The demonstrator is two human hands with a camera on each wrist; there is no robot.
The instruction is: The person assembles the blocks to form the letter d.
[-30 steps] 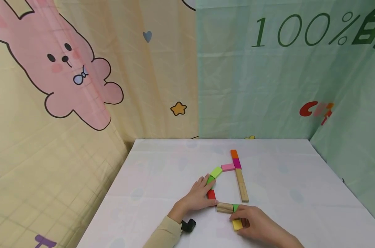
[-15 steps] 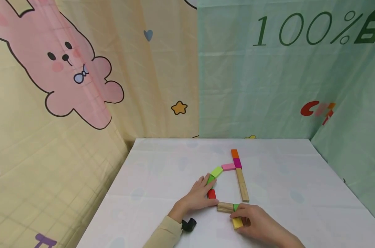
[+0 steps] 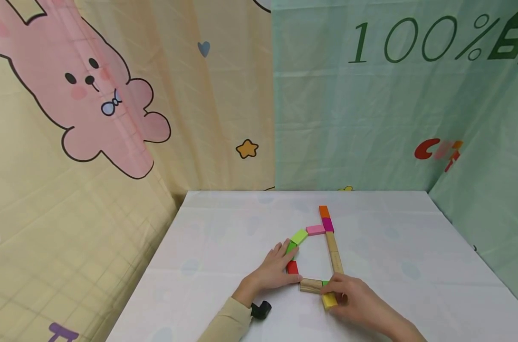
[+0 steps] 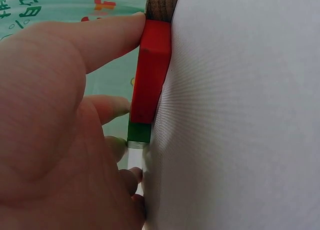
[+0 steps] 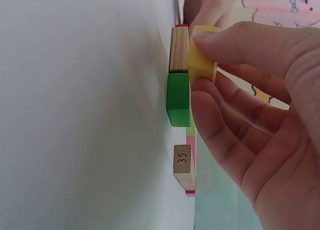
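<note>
My right hand (image 3: 359, 299) pinches a yellow block (image 5: 202, 60) between thumb and fingers. In the right wrist view it is raised off the table, beside a plain wooden block (image 5: 179, 50) and a green block (image 5: 178, 98) laid end to end. My left hand (image 3: 272, 271) rests with extended fingers along a red block (image 3: 292, 267) and another green block (image 3: 291, 247), partly covering them. Its thumb tip touches where the red block meets the wooden one, as the left wrist view shows. Fingers of my right hand hide much of the near green block in the head view.
A lime block (image 3: 299, 236), a pink block (image 3: 315, 230), a magenta block (image 3: 327, 224) and an orange block (image 3: 323, 211) continue the outline. Wooden blocks (image 3: 333, 249) run down its right side. A black object (image 3: 261, 310) sits at my left wrist. Printed curtains stand behind the table.
My right hand has moved slightly away from me and to the right, carrying the yellow block closer to the near green block. The left hand stays where it was.
</note>
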